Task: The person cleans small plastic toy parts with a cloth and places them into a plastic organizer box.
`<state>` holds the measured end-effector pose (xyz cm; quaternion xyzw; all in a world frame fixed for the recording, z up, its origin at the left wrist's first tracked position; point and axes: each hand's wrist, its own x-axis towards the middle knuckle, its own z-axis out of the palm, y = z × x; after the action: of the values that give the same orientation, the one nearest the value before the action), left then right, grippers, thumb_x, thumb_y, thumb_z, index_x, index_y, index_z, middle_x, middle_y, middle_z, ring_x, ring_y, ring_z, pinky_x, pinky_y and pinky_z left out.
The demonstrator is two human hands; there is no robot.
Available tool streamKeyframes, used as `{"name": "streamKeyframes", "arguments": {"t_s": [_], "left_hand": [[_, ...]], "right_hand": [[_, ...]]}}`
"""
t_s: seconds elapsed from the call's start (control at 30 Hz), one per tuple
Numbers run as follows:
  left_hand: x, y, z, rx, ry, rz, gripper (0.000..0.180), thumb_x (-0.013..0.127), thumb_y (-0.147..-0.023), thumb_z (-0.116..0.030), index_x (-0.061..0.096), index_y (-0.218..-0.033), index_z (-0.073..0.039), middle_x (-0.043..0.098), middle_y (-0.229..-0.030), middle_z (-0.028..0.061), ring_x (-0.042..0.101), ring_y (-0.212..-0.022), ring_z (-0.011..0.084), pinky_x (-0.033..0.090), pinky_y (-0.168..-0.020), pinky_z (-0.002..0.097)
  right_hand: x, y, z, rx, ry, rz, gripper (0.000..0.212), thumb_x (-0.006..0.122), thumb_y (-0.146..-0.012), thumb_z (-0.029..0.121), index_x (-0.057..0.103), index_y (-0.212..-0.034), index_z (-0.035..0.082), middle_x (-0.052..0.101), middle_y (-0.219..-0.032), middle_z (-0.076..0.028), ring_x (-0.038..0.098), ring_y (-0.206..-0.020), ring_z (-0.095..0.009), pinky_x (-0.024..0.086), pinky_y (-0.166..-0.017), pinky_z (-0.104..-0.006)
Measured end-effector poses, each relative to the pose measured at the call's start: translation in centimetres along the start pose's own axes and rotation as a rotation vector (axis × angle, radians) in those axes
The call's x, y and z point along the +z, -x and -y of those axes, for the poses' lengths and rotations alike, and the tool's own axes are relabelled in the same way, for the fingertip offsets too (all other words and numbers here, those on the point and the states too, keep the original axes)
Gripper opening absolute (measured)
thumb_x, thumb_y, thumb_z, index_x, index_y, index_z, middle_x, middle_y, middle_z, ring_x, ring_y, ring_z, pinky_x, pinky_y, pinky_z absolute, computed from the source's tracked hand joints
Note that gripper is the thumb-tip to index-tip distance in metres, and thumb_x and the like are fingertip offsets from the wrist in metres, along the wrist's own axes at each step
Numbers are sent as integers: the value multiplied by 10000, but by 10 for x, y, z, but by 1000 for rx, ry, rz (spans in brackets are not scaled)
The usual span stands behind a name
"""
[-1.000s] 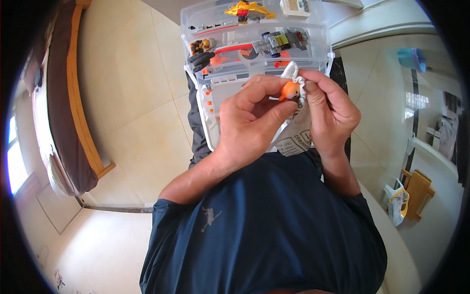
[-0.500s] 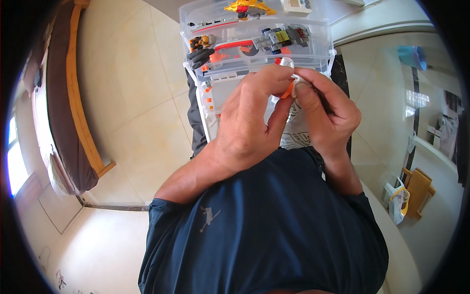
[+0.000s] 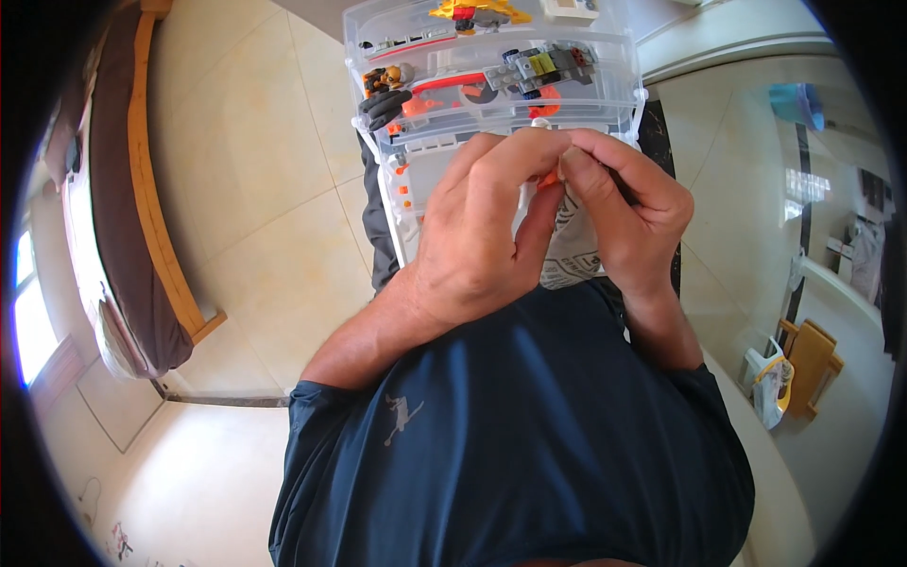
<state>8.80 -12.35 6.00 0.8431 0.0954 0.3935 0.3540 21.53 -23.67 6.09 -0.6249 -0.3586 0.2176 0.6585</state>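
My left hand and my right hand meet over the white tray, fingertips pressed together. Between them they pinch a small orange toy building piece, mostly covered by the fingers. A white bit shows just beyond my left fingers; whether it belongs to the held piece, I cannot tell. Several small orange pieces lie in the tray left of my left hand. Below my fingers is a crumpled printed bag, partly hidden by my right hand.
Past the tray stands a clear plastic organizer. It holds a grey brick-built vehicle base, a yellow and red build, a black part and a small figure. To the right is a glass panel.
My right thumb and fingertips have shifted slightly up and left, closing over the piece. The white part seen between the fingertips before is now covered.
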Motion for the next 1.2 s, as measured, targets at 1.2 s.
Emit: {"name": "streamKeyframes", "arguments": {"t_s": [1.2], "left_hand": [[-14,8,1,-852,929,-67,392,842,-912,57,601,-1221,29,780,-1090,149,768,-1024,181,640,-928,316]], "right_hand": [[-1,6,-6,-170,61,49,171,750,-989,-23,773,-1158,-31,757,-1110,-142,728,-986,-205,572,-850,-303]]}}
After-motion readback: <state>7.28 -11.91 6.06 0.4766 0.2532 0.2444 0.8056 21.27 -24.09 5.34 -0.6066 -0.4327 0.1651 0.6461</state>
